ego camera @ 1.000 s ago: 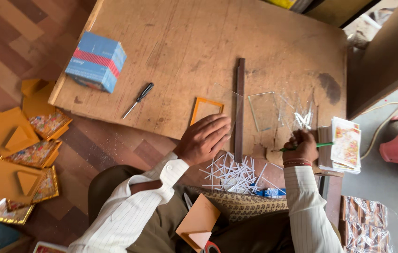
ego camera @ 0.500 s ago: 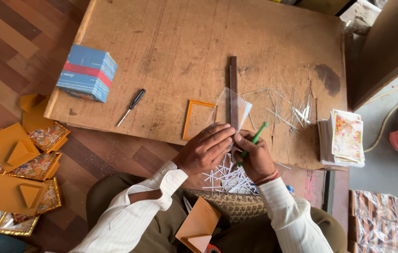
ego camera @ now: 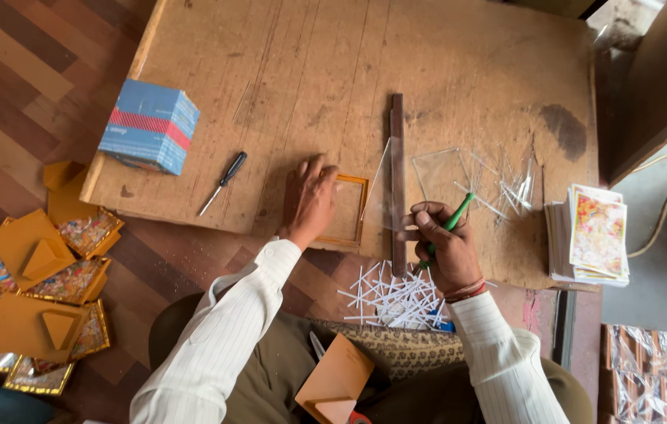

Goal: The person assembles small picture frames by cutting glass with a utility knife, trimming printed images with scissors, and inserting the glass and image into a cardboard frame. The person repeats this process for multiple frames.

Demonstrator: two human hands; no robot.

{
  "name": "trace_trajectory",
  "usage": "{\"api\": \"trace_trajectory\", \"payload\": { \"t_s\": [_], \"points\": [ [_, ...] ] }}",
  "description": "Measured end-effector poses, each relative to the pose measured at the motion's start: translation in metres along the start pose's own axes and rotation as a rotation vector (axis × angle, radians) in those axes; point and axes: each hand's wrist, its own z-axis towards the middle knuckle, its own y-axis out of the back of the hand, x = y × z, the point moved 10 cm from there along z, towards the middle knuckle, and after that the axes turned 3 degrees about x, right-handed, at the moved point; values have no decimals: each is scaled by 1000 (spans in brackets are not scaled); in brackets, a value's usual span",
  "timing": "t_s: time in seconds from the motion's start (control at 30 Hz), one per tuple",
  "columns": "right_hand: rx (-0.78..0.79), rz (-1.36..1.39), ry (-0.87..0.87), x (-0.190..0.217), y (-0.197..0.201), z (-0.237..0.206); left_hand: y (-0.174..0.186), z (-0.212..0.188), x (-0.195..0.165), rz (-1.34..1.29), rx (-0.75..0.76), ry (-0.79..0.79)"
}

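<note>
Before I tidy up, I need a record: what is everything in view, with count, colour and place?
wooden board: one, brown, centre
box: one, blue with red band, board's left corner
screwdriver: one, black handle, right of box
small frame: one, golden-orange, under left hand
straightedge: one, dark, upright at centre
glass pieces: two, clear, beside straightedge
glass strips: many, whitish, board's near edge
picture cards: one stack, colourful, right edge
framed pictures: several, orange-gold, floor left
left hand: on frame
right hand: holds green tool
</note>
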Motion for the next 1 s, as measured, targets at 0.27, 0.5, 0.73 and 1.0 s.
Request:
{"api": "trace_trajectory", "payload": {
  "t_s": [0.27, 0.5, 0.73, 1.0],
  "points": [
    [80, -153, -48, -2, -5, 1, 1, -8, 37, -844, -37, 318],
    [10, -425, -1, 6, -6, 2, -23, -22, 21, -1307, 186, 469],
    [27, -425, 19, 12, -7, 3, -16, -21, 13, -1262, 246, 448],
    [33, -460, 113, 9, -4, 9, -16, -22, 1, -1306, 303, 419]
  ]
}}
